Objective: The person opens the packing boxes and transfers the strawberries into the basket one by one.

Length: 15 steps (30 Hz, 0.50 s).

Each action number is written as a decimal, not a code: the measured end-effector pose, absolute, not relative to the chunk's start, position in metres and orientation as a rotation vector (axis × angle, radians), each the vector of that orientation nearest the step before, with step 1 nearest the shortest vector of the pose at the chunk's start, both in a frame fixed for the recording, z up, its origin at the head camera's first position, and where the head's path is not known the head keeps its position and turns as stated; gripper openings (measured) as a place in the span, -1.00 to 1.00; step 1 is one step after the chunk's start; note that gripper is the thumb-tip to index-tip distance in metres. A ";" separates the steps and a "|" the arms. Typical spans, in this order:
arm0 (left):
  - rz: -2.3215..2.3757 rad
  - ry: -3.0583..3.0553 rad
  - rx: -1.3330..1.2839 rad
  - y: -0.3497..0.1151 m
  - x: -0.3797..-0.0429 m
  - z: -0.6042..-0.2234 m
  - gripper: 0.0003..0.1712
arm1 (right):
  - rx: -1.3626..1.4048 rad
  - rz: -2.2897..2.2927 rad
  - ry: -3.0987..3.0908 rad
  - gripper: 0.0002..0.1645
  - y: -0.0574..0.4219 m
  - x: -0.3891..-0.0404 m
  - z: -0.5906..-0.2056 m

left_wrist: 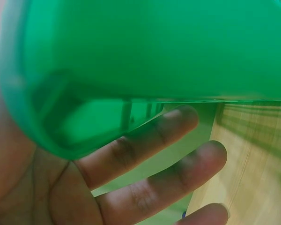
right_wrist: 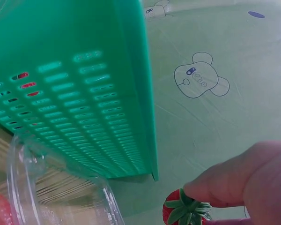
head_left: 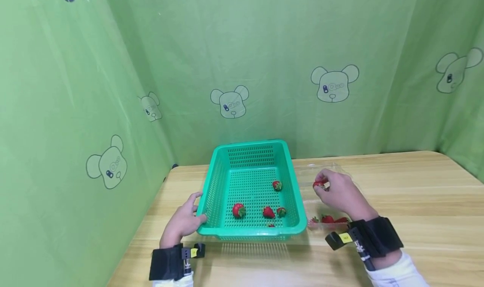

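Strawberries lie in a green perforated plastic basket (head_left: pixel 254 231), among them a large one (head_left: pixel 238 210) toward its near left. My left hand (head_left: pixel 183 222) is at the basket's near left corner, the thumb over the rim. In the left wrist view its other fingers (left_wrist: pixel 145 197) extend fairly straight outside the basket, below the rim. My right hand (head_left: pixel 342 194) pinches a strawberry (right_wrist: pixel 180 208) by its leafy end between thumb and fingers. That hand is over a clear plastic box (head_left: pixel 308 194), right of the basket, with several strawberries (head_left: pixel 327 219) along its near side.
Both containers stand on a light wooden table (head_left: pixel 416 194). A green curtain (head_left: pixel 280 68) printed with bear heads hangs behind the table and along its left side. The basket's right wall rises close beside the clear box.
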<state>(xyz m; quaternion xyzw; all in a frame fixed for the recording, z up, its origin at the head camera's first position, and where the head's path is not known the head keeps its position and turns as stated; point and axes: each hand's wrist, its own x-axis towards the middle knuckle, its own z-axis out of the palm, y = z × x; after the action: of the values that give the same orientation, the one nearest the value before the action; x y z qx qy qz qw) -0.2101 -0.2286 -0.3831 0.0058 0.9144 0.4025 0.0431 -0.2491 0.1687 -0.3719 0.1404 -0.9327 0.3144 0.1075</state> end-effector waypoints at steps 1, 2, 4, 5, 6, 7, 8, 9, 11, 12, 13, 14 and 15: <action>1.229 2.798 0.019 -0.229 -0.210 -0.383 -0.21 | 0.414 0.926 -2.740 -0.88 0.168 -0.248 -0.371; 1.226 2.799 0.020 -0.229 -0.210 -0.383 -0.20 | 0.419 0.923 -2.732 -0.88 0.168 -0.248 -0.371; 1.218 2.803 0.020 -0.229 -0.210 -0.384 -0.21 | 0.429 0.926 -2.718 -0.90 0.167 -0.247 -0.370; 1.212 2.805 0.021 -0.229 -0.210 -0.384 -0.21 | 0.430 0.927 -2.715 -0.90 0.166 -0.247 -0.370; 1.208 2.806 0.014 -0.229 -0.210 -0.384 -0.21 | 0.433 0.930 -2.712 -0.91 0.166 -0.247 -0.370; 1.206 2.806 0.009 -0.229 -0.211 -0.384 -0.21 | 0.431 0.929 -2.711 -0.91 0.166 -0.246 -0.370; 1.206 2.805 0.001 -0.229 -0.211 -0.384 -0.21 | 0.433 0.928 -2.710 -0.91 0.165 -0.246 -0.369; 1.202 2.805 0.002 -0.229 -0.211 -0.384 -0.21 | 0.433 0.929 -2.710 -0.90 0.165 -0.246 -0.369; 1.205 2.804 -0.002 -0.229 -0.211 -0.384 -0.21 | 0.432 0.926 -2.709 -0.90 0.164 -0.245 -0.368; 1.209 2.801 -0.006 -0.228 -0.210 -0.384 -0.22 | 0.434 0.926 -2.707 -0.90 0.163 -0.245 -0.368; 1.210 2.801 -0.001 -0.228 -0.211 -0.384 -0.21 | 0.433 0.923 -2.704 -0.89 0.163 -0.245 -0.368; 1.211 2.802 0.003 -0.228 -0.210 -0.383 -0.21 | 0.435 0.923 -2.700 -0.89 0.162 -0.244 -0.367; 1.210 2.804 0.011 -0.229 -0.210 -0.383 -0.21 | 0.437 0.923 -2.696 -0.89 0.162 -0.244 -0.367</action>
<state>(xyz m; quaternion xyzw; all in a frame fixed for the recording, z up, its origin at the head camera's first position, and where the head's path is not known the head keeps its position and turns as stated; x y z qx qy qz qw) -0.2104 -0.2285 -0.3833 0.0035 0.9173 0.3958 0.0440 -0.2440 0.1619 -0.3669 0.1503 -0.9274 0.3175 0.1289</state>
